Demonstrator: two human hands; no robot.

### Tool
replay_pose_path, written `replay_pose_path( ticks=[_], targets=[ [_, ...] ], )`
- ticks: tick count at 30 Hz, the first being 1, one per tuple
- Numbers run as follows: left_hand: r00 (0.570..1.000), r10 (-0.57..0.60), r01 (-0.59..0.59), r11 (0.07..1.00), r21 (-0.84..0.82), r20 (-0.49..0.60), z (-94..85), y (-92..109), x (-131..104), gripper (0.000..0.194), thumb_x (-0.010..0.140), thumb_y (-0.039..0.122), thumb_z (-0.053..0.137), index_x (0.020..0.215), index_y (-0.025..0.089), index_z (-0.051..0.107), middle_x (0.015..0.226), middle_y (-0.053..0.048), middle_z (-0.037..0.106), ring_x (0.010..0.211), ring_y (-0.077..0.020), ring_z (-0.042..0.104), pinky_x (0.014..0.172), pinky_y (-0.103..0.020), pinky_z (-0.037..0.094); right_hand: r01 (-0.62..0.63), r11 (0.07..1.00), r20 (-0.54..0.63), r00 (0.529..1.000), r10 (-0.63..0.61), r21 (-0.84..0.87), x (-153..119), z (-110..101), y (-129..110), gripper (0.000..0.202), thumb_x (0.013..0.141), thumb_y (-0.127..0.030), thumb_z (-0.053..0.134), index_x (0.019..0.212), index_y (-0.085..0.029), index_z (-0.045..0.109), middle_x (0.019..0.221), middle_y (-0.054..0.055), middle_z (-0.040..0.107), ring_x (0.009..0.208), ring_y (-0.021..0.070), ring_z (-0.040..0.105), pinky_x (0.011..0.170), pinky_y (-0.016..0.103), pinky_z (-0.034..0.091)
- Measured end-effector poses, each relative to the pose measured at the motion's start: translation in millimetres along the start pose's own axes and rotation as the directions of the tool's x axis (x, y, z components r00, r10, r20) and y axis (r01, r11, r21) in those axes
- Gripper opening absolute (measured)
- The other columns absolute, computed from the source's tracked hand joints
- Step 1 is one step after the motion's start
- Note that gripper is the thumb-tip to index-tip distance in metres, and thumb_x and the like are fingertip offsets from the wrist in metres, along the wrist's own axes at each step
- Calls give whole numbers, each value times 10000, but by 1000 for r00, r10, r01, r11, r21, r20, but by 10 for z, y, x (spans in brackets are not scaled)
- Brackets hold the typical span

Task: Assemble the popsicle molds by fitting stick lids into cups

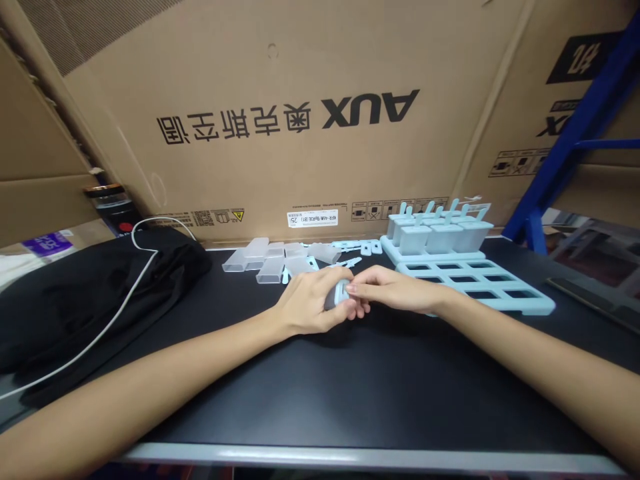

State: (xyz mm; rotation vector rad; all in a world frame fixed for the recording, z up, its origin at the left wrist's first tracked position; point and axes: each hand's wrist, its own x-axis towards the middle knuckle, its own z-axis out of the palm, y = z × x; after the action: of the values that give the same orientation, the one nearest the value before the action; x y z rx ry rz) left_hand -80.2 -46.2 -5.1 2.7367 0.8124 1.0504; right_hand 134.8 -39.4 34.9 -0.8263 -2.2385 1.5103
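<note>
So the small translucent cup [331,299] with its pale blue top [341,292] sits mid-frame, wrapped in the person's left hand [310,299], while the right hand [393,288] pinches at the top. Looks like light, stiff plastic, maybe kinda slippery; best gripped by the side walls. Both wrists angle inward, forearms coming from the lower corners.

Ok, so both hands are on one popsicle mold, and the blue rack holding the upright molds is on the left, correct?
Not quite: the head view shows the blue rack and its upright molds on the right. Left hand and right hand are indeed on one popsicle mold.
</note>
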Motion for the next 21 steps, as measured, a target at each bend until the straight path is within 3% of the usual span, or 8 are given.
replay_pose_path(
  ticks=[2,4,7,9,12,16,21],
  targets=[
    [998,63,-63,998,2,24,9,26,-5,297,933,408,442,1149,225,533,1016,-39,698,833,-200,680,709,-309,523,-4,992,44,999,9,-123,-36,-110,-31,372,962,-362,448,810,-141,705,842,68,715,746,144,621,732,292,484],
    [992,110,-114,992,55,67,26,43,-18,322,892,406,445,1135,217,541,935,-36,691,765,-200,668,663,-303,514,-14,951,-62,998,-5,-310,-61,-238,0,313,926,-227,392,842,-150,684,879,65,708,779,156,628,748,305,491],
    [978,144,-167,973,160,149,52,52,-33,384,846,463,452,1115,212,562,809,-32,653,655,-207,632,584,-308,489,-70,746,-284,945,-163,-662,-43,-392,189,283,840,-135,439,1014,-155,662,1030,96,693,928,211,632,859,374,494],
    [965,155,-194,964,181,209,59,52,-30,389,839,470,457,1109,213,567,778,-25,637,621,-206,616,568,-311,481,-95,574,-294,918,-265,-813,3,-440,351,391,834,-118,460,1186,-156,626,1210,133,649,1105,257,599,974,432,458],
    [943,158,-207,968,144,292,50,49,-8,370,857,471,462,1112,222,562,794,-15,645,618,-197,612,585,-306,484,-85,431,-216,940,-264,-898,79,-441,498,443,883,-121,433,1294,-171,590,1335,137,594,1239,274,540,1038,443,423],
    [920,146,-204,971,126,363,33,52,22,416,885,539,484,1158,234,560,818,-10,647,651,-194,625,610,-295,487,-159,372,-246,948,-200,-914,123,-410,472,304,944,-208,429,1146,-158,651,1164,140,654,1078,266,608,904,393,473],
    [915,76,-139,981,133,396,16,72,33,510,895,639,505,1242,265,519,934,-26,671,761,-213,663,693,-302,503,-249,436,-340,930,-141,-864,120,-429,452,239,946,-319,487,990,-157,657,1043,137,653,934,249,604,806,353,442]
  ],
)
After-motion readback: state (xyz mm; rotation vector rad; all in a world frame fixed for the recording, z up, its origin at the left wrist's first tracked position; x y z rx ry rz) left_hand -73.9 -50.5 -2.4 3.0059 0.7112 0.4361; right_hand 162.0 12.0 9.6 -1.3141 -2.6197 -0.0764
